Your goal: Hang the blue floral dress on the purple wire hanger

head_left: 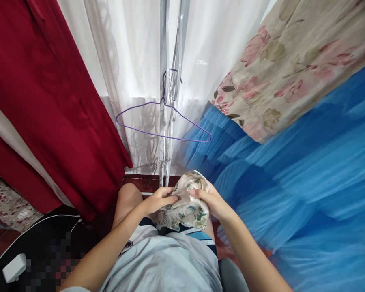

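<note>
A bunched floral cloth (191, 215), cream with green and blue-grey leaf prints, lies over my lap between both hands. My left hand (161, 200) pinches its left side, thumb and fingers closed on the fabric. On the other side, my right hand (208, 198) grips the cloth with the thumb pressed on top and the fingers behind it, partly hidden. Folds keep me from telling what kind of item the cloth is. Beyond my hands a purple wire hanger (164, 136) hangs bare on a white metal rack (167, 93).
Red curtains (54, 97) hang on the left, white sheer curtain (134, 52) behind the rack. Blue tulle (261, 190) and a floral curtain (276, 81) fill the right. At lower left, a white charger (14, 267) with a cable rests on a black surface.
</note>
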Demonstrator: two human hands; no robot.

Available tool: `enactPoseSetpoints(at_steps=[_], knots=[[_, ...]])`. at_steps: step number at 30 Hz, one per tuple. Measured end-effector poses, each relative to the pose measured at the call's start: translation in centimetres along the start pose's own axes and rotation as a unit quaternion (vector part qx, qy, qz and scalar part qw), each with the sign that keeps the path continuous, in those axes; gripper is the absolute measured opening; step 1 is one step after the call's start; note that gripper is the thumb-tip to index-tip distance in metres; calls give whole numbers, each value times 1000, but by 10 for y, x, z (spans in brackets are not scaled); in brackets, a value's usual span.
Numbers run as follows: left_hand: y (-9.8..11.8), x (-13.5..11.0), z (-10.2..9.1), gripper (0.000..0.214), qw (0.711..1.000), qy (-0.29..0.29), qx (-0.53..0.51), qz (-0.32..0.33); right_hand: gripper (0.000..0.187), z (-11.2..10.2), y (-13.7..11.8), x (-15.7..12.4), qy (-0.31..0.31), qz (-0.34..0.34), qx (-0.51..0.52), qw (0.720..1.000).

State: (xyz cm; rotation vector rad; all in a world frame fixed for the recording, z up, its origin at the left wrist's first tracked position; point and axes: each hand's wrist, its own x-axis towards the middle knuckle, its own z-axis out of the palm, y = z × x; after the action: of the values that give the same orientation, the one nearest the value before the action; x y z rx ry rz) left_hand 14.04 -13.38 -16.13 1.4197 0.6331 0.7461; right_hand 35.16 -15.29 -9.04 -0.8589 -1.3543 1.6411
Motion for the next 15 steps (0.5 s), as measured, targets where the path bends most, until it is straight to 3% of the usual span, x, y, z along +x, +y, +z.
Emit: enactPoseSetpoints(at_steps=[3,6,10,13,15], knots=[[-12,-9,-25,38,994,68,80,-8,21,-16,-11,6,-30,-16,-76,997],[2,-15,-65,39,972,113,202,28,28,-45,-34,17,-38,-40,-202,978],[56,-21,-116,42,903,159,387,92,29,-96,-82,41,45,-135,-267,953],[104,-24,-132,34,843,180,496,104,29,-124,-117,72,75,-179,-281,940],[131,-25,-137,29,798,199,560,102,27,-131,-135,97,71,-206,-296,930]])
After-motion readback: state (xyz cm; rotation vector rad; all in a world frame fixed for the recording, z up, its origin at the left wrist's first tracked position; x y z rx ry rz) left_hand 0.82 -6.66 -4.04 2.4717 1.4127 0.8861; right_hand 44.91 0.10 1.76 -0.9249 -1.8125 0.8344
